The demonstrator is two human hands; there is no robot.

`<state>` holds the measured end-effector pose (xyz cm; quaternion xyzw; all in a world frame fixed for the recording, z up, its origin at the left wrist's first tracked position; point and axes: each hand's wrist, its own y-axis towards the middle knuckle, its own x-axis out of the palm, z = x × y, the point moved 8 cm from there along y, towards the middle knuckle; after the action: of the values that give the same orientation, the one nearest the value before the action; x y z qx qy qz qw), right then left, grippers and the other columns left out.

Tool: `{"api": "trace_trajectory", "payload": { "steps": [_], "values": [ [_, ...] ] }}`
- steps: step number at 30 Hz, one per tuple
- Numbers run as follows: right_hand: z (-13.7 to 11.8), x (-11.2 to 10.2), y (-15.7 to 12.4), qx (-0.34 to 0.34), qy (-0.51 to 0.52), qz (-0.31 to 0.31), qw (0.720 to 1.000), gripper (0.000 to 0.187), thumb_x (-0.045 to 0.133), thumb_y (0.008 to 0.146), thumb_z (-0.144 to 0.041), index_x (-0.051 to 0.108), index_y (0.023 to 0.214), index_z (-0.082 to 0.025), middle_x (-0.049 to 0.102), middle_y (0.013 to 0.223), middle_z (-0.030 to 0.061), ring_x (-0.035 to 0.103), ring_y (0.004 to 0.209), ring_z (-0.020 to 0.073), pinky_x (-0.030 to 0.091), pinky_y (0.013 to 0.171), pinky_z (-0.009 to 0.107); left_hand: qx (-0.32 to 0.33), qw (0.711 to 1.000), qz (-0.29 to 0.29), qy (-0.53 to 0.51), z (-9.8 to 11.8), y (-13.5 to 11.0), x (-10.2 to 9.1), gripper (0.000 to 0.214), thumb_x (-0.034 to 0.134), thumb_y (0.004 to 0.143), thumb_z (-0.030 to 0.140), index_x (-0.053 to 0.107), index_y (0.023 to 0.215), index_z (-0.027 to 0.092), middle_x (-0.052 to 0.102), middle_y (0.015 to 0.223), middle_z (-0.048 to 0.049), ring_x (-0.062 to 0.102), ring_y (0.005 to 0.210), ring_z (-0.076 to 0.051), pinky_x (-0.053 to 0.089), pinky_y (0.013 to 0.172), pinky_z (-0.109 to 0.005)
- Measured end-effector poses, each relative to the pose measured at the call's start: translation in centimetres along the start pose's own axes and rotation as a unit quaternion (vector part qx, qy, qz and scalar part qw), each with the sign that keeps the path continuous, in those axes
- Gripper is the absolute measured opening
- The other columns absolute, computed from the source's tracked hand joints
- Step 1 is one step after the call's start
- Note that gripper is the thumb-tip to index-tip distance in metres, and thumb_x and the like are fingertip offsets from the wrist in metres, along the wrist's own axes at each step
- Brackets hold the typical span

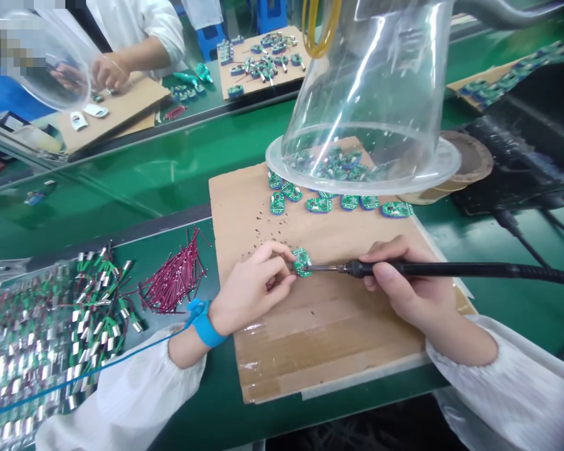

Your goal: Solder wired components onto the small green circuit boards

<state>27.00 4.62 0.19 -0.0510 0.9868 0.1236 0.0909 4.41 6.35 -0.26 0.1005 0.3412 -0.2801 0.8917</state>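
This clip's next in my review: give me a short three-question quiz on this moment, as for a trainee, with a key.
1. Multiple choice: what is the right hand holding? A) a screwdriver B) a soldering iron C) a paintbrush
2. True or false: the blue wrist strap is on the wrist of the left hand.
3. Fill in the blank: the left hand holds a small green ____ on the cardboard sheet.

Key: 1 B; 2 true; 3 circuit board.
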Motion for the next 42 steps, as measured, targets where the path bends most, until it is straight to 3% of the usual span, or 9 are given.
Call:
{"api": "trace_trajectory", "payload": {
  "steps": [11,34,42],
  "values": [
    [-0.7,0.6,0.2,-0.017,-0.057,-0.034,0.998,0.009,0.064,0.099,-0.035,0.067,0.100,-0.026,0.067,0.072,0.0017,0.061,0.057,0.0170,0.048,0.053,0.034,0.003,1.000,0.013,-0.012,0.0,0.2,-0.1,0.016,0.060,0.096,0.014,0.057,0.081,0.017,0.067,0.125,-0.0014,0.050,0.063,-0.006,0.044,0.064,-0.025],
    [-0.4,0.4,0.2,-0.006,-0.079,-0.047,0.996,0.008,0.063,0.099,-0.034,0.068,0.103,-0.028,0.068,0.076,0.0011,0.062,0.061,0.0163,0.048,0.057,0.031,0.003,1.000,0.011,-0.013,0.1,0.2,-0.1,0.014,0.060,0.097,0.016,0.058,0.083,0.017,0.064,0.125,-0.0021,0.051,0.065,-0.007,0.044,0.066,-0.027],
    [-1.2,1.1,0.7,-0.011,-0.100,-0.079,0.992,0.006,0.067,0.097,-0.032,0.068,0.099,-0.026,0.068,0.071,0.0004,0.064,0.057,0.0154,0.049,0.053,0.029,0.001,1.000,0.014,-0.015,0.1,0.2,-0.2,0.016,0.062,0.095,0.015,0.056,0.080,0.017,0.063,0.122,-0.0007,0.048,0.062,-0.005,0.043,0.063,-0.026]
  ]
}}
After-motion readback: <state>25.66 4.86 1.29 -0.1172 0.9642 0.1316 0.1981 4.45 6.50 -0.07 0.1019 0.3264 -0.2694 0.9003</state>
